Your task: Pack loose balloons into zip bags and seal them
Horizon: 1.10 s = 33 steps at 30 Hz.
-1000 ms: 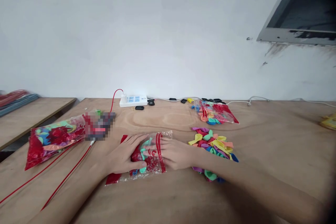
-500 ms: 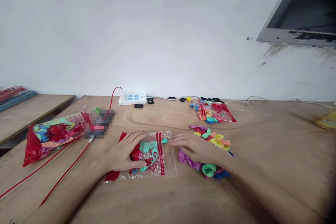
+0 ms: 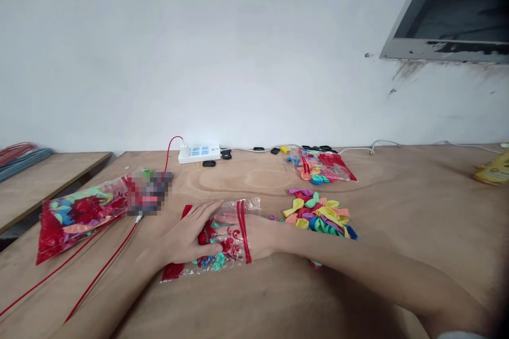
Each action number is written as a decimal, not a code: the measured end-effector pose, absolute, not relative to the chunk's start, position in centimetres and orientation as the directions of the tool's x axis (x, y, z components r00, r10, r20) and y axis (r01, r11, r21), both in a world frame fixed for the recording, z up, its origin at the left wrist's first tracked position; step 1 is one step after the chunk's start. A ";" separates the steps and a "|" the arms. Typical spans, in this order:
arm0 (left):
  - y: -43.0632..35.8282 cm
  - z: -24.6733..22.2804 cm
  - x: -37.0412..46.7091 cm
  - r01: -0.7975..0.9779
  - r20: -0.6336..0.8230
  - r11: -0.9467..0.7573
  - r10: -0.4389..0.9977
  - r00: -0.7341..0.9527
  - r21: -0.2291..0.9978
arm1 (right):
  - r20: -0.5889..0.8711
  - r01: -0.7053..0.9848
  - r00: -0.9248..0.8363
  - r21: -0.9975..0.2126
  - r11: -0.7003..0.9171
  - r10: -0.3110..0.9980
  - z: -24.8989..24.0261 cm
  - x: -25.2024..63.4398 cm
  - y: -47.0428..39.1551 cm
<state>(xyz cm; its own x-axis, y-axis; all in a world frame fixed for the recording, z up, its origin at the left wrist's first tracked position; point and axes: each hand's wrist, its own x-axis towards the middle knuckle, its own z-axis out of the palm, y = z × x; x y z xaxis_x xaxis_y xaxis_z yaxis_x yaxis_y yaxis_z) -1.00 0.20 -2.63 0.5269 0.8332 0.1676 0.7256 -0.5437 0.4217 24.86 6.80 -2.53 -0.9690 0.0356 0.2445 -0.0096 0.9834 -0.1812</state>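
A clear plastic bag with red print [image 3: 235, 260] lies flat on the wooden table, with mint-green and blue balloons showing through it. My left hand [image 3: 191, 235] rests on the bag's left part, fingers stretched out and thumb apart. From the right, my right hand [image 3: 260, 235] reaches into the bag's open end, past the red stripes. Its fingers are largely hidden by the printed plastic and the balloons, so what they hold cannot be made out. Beside my right wrist, a pile of loose coloured balloons [image 3: 318, 214] lies on the table, partly covered by my forearm.
A full balloon bag [image 3: 81, 209] lies at the left beside a blurred-out object [image 3: 149, 193]. Another balloon bag [image 3: 328, 166] lies behind the pile. A white power strip [image 3: 199, 152] stands by the wall, with red cables [image 3: 107, 262] at the left. A yellow packet [image 3: 493, 169] sits far right.
My right hand has moved left from beside the pile into the bag's opening. Purple, green and blue balloons at the pile's near side no longer show there. My left hand stays on the bag.
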 end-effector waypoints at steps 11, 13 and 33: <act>0.3 -2.7 -1.0 0.736 0.172 -0.555 0.828 0.534 0.388 | 0.164 0.492 -0.747 -0.515 0.702 0.644 2.7 38.7 10.3; 0.3 -2.5 -1.0 0.726 0.180 -0.575 0.815 0.551 0.377 | 0.090 0.562 -0.704 -0.537 0.630 0.704 3.2 41.2 10.4; 0.4 -2.8 -1.1 0.767 0.157 -0.567 0.823 0.547 0.302 | -0.286 0.691 -0.649 -0.609 0.390 0.705 4.8 44.4 7.8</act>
<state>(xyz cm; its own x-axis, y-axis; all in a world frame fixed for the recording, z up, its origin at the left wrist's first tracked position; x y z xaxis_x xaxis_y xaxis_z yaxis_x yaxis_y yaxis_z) -1.12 0.45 -2.81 0.5465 0.8227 0.1567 0.7665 -0.5668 0.3020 44.40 7.76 4.82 -0.6494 0.7048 -0.2855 0.6909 0.3901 -0.6086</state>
